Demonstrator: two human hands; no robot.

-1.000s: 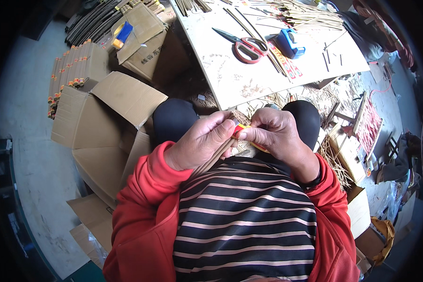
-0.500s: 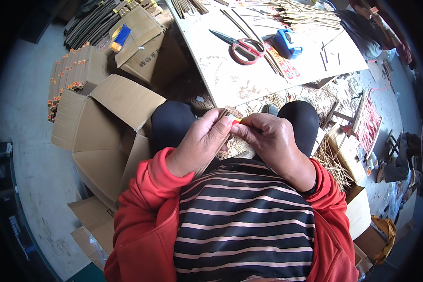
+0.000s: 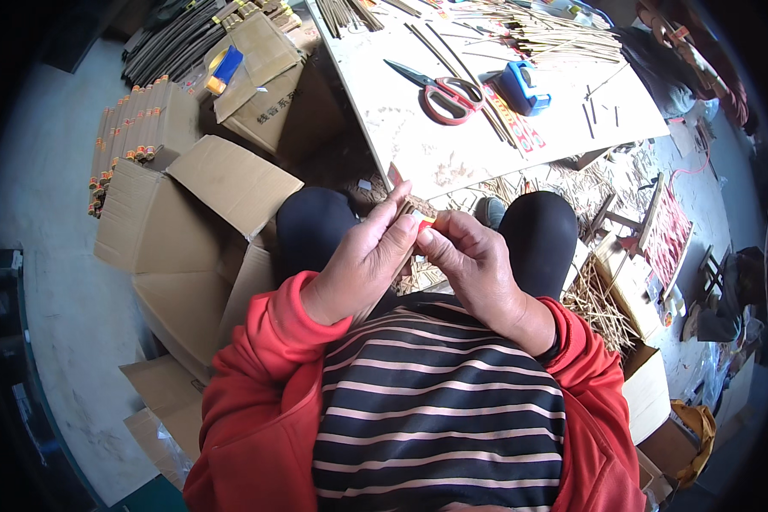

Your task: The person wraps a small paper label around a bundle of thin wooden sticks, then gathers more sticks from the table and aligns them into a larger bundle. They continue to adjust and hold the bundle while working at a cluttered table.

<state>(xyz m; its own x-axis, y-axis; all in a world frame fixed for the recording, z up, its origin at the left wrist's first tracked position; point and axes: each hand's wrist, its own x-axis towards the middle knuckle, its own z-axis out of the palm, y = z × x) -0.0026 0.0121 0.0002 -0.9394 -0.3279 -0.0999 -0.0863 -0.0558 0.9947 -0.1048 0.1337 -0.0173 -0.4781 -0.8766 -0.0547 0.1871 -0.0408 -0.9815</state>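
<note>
My left hand (image 3: 369,252) is closed around a bundle of thin brown sticks (image 3: 418,205), held above my lap with one end facing the table. A small red and yellow paper label (image 3: 424,221) lies across the bundle near that end. My left thumb rests beside the label, and the left index finger points out past the bundle. Pressing on the label from the other side are the thumb and fingers of my right hand (image 3: 478,264). Most of the bundle's length is hidden by my left hand and wrist.
Ahead, a white table (image 3: 401,128) carries red-handled scissors (image 3: 452,100), a blue tape dispenser (image 3: 526,88), red label strips (image 3: 518,128) and loose sticks. An open cardboard box (image 3: 179,256) stands at my left, near stacked labelled bundles (image 3: 128,136). Another person (image 3: 700,60) is at far right.
My right hand has moved in against the bundle, and the label now lies closer around it. My left index finger has straightened away from the bundle. The view has shifted slightly.
</note>
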